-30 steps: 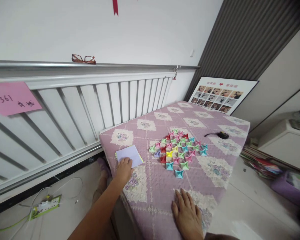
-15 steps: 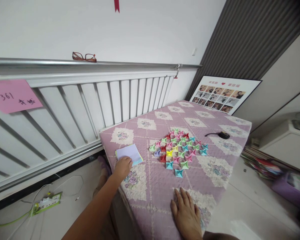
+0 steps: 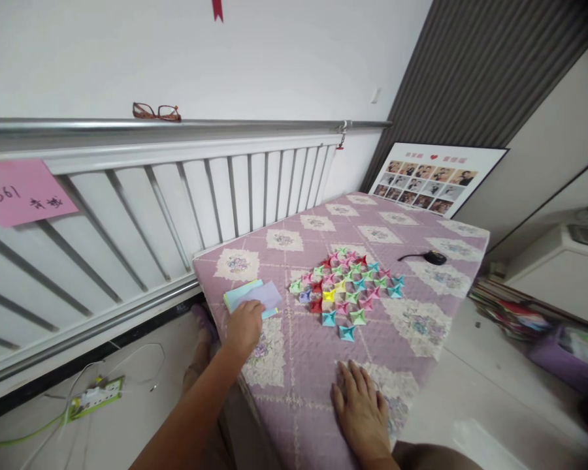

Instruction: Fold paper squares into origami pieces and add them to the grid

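My left hand [image 3: 246,326] is at a stack of coloured paper [image 3: 235,297] near the left edge of the table, its bent fingers on a light purple sheet of paper [image 3: 270,295]. That sheet sits turned and shifted over the stack, and light blue, green and yellow sheets show beneath it. The fingertips are partly hidden. On the tablecloth near the front lies my right hand [image 3: 361,408], palm down, fingers stretched out, holding nothing. Beyond it stand rows of small folded paper pieces [image 3: 340,287] in green, pink, red, blue and yellow.
A purple quilted tablecloth [image 3: 313,365] with floral patches covers the table. A small black object with a cord [image 3: 435,258] rests at the right, and a photo board [image 3: 436,179] leans at the far end. Along the left runs a white radiator [image 3: 215,196]; a power strip [image 3: 95,397] lies on the floor.
The purple sheet has slid right and turned on the stack under my left hand, uncovering the light blue sheet. My right hand stays flat on the cloth. The view has shifted slightly.
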Action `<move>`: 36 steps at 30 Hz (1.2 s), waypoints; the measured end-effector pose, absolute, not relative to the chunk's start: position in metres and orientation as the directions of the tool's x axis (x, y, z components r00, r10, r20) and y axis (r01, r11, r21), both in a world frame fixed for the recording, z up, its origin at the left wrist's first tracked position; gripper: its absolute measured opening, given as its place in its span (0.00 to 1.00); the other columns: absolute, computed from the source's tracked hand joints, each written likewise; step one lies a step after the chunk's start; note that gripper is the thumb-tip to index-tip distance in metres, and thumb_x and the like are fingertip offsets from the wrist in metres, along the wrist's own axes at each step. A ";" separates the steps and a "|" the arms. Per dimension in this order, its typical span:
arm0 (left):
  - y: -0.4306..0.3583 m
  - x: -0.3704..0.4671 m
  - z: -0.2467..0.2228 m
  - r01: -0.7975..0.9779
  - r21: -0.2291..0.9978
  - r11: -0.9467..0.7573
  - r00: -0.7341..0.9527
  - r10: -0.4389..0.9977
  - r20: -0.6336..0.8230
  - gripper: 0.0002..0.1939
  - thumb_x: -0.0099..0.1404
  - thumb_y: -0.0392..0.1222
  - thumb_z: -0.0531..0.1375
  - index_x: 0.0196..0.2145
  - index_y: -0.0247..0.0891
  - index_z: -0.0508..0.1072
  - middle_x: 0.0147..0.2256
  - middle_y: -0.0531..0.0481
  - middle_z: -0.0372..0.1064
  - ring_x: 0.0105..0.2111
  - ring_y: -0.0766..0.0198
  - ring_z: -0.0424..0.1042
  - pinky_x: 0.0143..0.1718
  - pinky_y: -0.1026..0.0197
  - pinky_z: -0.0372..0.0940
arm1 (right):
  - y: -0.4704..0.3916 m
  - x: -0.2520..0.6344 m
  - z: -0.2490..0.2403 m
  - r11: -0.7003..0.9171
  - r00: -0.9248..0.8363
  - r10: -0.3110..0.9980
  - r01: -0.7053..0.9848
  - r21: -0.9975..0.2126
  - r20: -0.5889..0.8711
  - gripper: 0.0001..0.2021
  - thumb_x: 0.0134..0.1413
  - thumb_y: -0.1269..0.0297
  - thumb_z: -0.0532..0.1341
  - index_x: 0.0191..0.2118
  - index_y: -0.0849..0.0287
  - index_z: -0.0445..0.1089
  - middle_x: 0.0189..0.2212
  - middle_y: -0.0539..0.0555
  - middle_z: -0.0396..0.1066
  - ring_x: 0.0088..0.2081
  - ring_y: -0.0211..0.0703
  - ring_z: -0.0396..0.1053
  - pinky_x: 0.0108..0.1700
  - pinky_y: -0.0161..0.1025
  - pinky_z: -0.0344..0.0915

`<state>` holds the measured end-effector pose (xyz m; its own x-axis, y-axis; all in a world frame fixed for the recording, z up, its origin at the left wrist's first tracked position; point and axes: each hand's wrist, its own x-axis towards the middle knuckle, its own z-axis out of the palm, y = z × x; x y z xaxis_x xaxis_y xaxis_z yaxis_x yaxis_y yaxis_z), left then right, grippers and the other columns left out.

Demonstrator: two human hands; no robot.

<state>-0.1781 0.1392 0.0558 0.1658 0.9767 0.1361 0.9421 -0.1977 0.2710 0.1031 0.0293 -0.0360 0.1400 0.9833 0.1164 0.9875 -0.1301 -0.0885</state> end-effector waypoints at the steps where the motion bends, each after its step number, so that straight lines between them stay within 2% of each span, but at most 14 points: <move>1: 0.127 -0.166 0.053 0.933 0.258 -0.251 0.219 0.965 0.146 0.18 0.69 0.34 0.47 0.51 0.38 0.71 0.53 0.46 0.67 0.51 0.56 0.63 0.55 0.55 0.57 | 0.029 0.104 -0.037 -0.121 0.136 0.981 0.986 -0.114 0.135 0.27 0.58 0.52 0.46 0.60 0.55 0.61 0.62 0.56 0.57 0.63 0.54 0.49 0.58 0.58 0.49; 3: 0.101 -0.139 0.042 0.903 0.255 -0.346 0.328 0.938 0.111 0.17 0.69 0.35 0.47 0.49 0.40 0.72 0.52 0.47 0.68 0.49 0.56 0.64 0.52 0.54 0.60 | 0.028 0.107 -0.039 -0.087 0.120 0.976 0.980 -0.177 0.180 0.28 0.57 0.52 0.48 0.60 0.57 0.60 0.60 0.59 0.60 0.62 0.54 0.53 0.57 0.58 0.51; 6: 0.064 -0.104 0.021 0.881 0.283 -0.379 0.393 0.920 0.008 0.15 0.70 0.37 0.48 0.48 0.41 0.72 0.49 0.48 0.69 0.47 0.55 0.65 0.48 0.54 0.63 | 0.025 0.110 -0.040 0.019 0.057 0.963 0.961 -0.275 0.265 0.28 0.56 0.53 0.51 0.61 0.59 0.57 0.55 0.61 0.65 0.57 0.53 0.61 0.56 0.54 0.54; 9: 0.038 -0.084 0.010 0.866 0.301 -0.398 0.432 0.900 -0.053 0.15 0.70 0.37 0.49 0.48 0.40 0.71 0.49 0.47 0.69 0.47 0.55 0.65 0.47 0.54 0.63 | 0.021 0.112 -0.038 0.162 -0.042 0.942 0.926 -0.342 0.332 0.28 0.55 0.58 0.54 0.61 0.57 0.57 0.55 0.60 0.65 0.56 0.50 0.62 0.55 0.50 0.56; 11: 0.027 -0.079 0.009 0.855 0.310 -0.416 0.459 0.885 -0.078 0.15 0.70 0.37 0.49 0.49 0.40 0.70 0.50 0.47 0.68 0.47 0.54 0.65 0.47 0.54 0.64 | 0.018 0.113 -0.037 0.244 -0.115 0.933 0.899 -0.364 0.341 0.24 0.53 0.64 0.55 0.57 0.53 0.62 0.57 0.57 0.64 0.57 0.49 0.61 0.55 0.49 0.56; 14: 0.016 -0.078 0.014 0.837 0.326 -0.439 0.492 0.865 -0.101 0.16 0.70 0.37 0.48 0.49 0.40 0.70 0.50 0.47 0.68 0.47 0.55 0.65 0.49 0.53 0.63 | 0.016 0.115 -0.035 0.318 -0.184 0.922 0.863 -0.392 0.342 0.18 0.48 0.70 0.56 0.45 0.51 0.72 0.55 0.55 0.66 0.56 0.50 0.61 0.54 0.49 0.56; 19: 0.005 -0.095 0.021 0.781 0.449 -0.434 0.526 0.845 -0.097 0.17 0.67 0.37 0.50 0.52 0.43 0.69 0.51 0.49 0.68 0.49 0.56 0.65 0.53 0.54 0.60 | 0.014 0.117 -0.033 0.331 -0.207 0.928 0.839 -0.433 0.308 0.22 0.38 0.77 0.55 0.41 0.51 0.74 0.54 0.53 0.68 0.57 0.51 0.60 0.53 0.50 0.54; 23: 0.007 -0.122 0.010 0.787 0.554 -0.271 0.389 0.915 -0.105 0.28 0.57 0.33 0.54 0.56 0.39 0.66 0.53 0.46 0.67 0.52 0.56 0.64 0.56 0.55 0.57 | 0.014 0.116 -0.032 0.338 -0.208 0.926 0.825 -0.452 0.314 0.19 0.40 0.76 0.56 0.38 0.51 0.74 0.52 0.52 0.69 0.56 0.51 0.61 0.53 0.51 0.54; 26: 0.012 -0.135 -0.004 0.772 0.621 -0.135 0.280 0.950 -0.141 0.28 0.52 0.29 0.53 0.51 0.37 0.70 0.49 0.46 0.71 0.50 0.59 0.67 0.55 0.58 0.58 | 0.015 0.115 -0.031 0.339 -0.208 0.926 0.824 -0.453 0.314 0.15 0.43 0.74 0.58 0.37 0.51 0.74 0.52 0.53 0.69 0.55 0.52 0.61 0.53 0.52 0.55; 29: 0.017 -0.134 -0.012 0.760 0.647 -0.059 0.210 0.964 -0.160 0.23 0.56 0.31 0.52 0.49 0.38 0.71 0.48 0.48 0.72 0.48 0.60 0.69 0.53 0.59 0.60 | 0.014 0.116 -0.031 0.344 -0.203 0.922 0.820 -0.456 0.330 0.06 0.50 0.64 0.61 0.35 0.52 0.74 0.51 0.54 0.70 0.55 0.54 0.62 0.53 0.53 0.55; 32: 0.020 -0.128 -0.010 0.770 0.638 0.010 0.139 0.973 -0.182 0.20 0.62 0.37 0.53 0.52 0.38 0.69 0.48 0.47 0.72 0.47 0.59 0.70 0.51 0.60 0.61 | 0.015 0.116 -0.030 0.317 -0.170 0.928 0.829 -0.460 0.333 0.12 0.58 0.56 0.57 0.37 0.53 0.75 0.50 0.56 0.71 0.55 0.54 0.62 0.54 0.53 0.57; 36: 0.026 -0.123 -0.003 0.809 0.586 0.049 0.095 0.973 -0.212 0.21 0.64 0.41 0.53 0.55 0.41 0.65 0.42 0.48 0.74 0.42 0.59 0.72 0.44 0.60 0.64 | 0.016 0.112 -0.026 0.215 -0.089 0.953 0.871 -0.442 0.288 0.15 0.61 0.56 0.54 0.39 0.55 0.75 0.48 0.57 0.71 0.54 0.54 0.62 0.53 0.52 0.58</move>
<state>-0.1227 0.0264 -0.0026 0.0949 0.9726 -0.2123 0.8089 0.0489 0.5858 0.1118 0.0162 -0.0263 -0.0894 0.9534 0.2880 0.8708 0.2152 -0.4421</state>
